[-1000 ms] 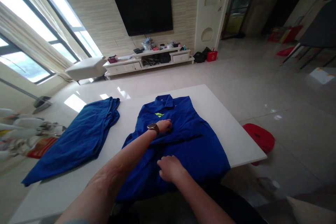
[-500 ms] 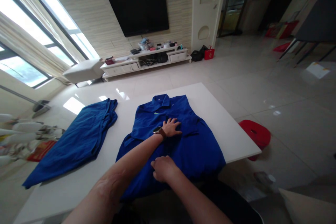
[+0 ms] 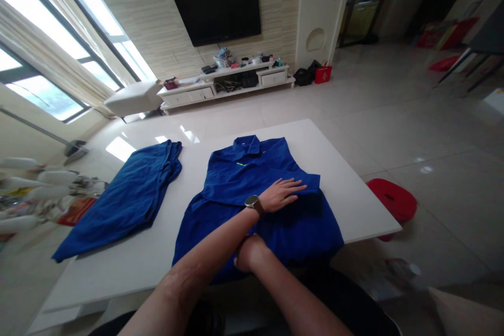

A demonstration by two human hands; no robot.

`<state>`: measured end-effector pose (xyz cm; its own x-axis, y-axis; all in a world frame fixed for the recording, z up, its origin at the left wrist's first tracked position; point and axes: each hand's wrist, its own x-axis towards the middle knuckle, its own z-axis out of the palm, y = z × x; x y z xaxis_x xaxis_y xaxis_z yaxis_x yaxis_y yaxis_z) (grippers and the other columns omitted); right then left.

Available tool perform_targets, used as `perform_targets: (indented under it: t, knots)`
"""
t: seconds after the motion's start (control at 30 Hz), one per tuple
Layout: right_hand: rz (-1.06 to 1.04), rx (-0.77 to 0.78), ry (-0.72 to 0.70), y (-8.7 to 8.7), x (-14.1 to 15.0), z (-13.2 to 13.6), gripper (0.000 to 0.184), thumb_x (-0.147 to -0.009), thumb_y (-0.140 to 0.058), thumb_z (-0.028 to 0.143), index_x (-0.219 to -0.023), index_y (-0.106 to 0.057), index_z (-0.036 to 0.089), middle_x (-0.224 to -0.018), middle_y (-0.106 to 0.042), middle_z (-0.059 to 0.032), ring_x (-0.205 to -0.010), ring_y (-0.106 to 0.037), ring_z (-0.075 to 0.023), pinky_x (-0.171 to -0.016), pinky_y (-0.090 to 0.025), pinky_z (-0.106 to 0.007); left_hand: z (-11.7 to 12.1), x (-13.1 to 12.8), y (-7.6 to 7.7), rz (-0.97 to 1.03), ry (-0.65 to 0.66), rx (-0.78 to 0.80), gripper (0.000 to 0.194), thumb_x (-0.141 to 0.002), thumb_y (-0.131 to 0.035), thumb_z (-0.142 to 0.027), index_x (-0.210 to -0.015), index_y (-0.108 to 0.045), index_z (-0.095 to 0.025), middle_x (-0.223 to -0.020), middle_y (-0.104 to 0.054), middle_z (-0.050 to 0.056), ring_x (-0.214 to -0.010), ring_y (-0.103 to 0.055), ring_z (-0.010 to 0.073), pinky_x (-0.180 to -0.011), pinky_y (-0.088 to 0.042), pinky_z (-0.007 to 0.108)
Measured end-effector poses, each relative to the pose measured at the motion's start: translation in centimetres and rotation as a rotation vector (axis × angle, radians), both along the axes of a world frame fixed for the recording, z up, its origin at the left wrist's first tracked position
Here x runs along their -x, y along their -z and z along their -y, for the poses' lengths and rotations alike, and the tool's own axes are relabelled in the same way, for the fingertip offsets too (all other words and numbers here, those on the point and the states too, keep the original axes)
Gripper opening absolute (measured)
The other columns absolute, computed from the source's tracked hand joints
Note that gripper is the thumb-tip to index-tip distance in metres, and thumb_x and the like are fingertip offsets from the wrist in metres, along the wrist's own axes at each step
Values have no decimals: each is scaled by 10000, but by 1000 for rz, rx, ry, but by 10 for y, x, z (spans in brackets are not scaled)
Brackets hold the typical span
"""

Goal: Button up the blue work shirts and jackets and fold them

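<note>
A blue collared work shirt (image 3: 236,184) lies spread on the white table, collar toward the far side, with a sleeve folded across its front. My left hand (image 3: 280,195), wearing a watch (image 3: 252,201) on the wrist, rests flat on that sleeve (image 3: 309,182) with its fingers stretched out. Under my left forearm, my right hand (image 3: 251,253) is curled at the lower part of the shirt. Most of its fingers are hidden, so whether cloth is in them does not show. A second blue garment (image 3: 122,199), folded, lies to the left.
The white table (image 3: 342,194) holds both garments. A red stool (image 3: 394,202) stands by its right edge. On the left, several white objects (image 3: 59,177) sit beyond the table. A TV stand (image 3: 189,95) and a grey bench (image 3: 134,98) are along the far wall.
My left hand has slid right across the shirt, and the sleeve end now reaches the shirt's right side. My right hand now sits partly behind my left forearm. The view has shifted slightly.
</note>
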<state>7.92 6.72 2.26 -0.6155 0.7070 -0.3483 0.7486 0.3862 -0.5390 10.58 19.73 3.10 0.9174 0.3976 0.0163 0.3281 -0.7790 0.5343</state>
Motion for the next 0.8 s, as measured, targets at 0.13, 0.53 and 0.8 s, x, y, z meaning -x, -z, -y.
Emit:
perform_targets:
  t: [0.13, 0.53, 0.8]
  knots:
    - [75, 18, 39, -24, -4, -2, 439, -908, -591, 289, -1305, -681, 126, -1297, -681, -201, -1190, -667, -377, -1021, -532, -571, -11, 53, -7, -19, -254, -72, 595, -1063, -369, -495, -1637, -285, -362, -1708, -271, 31, -1584, -223, 250, -1277, -124, 598]
    - [188, -13, 259, -34, -15, 0, 348, -916, -507, 179, -1211, -690, 152, -1341, -622, -150, -1288, -535, -367, -988, -513, -626, -48, 288, 79, -416, -950, -143, 641, -1055, -210, -574, -1660, -200, -360, -1733, -167, 43, -1602, -126, 313, -1194, -117, 756]
    - [245, -74, 408, -25, -44, -19, 316, -925, -516, 266, -1191, -668, 184, -1351, -590, -133, -1312, -491, -362, -947, -524, -526, -88, 317, 47, -365, -1219, -118, 695, -1005, -353, -527, -1604, -372, -175, -1646, -334, 208, -1512, -313, 397, -1199, -236, 661]
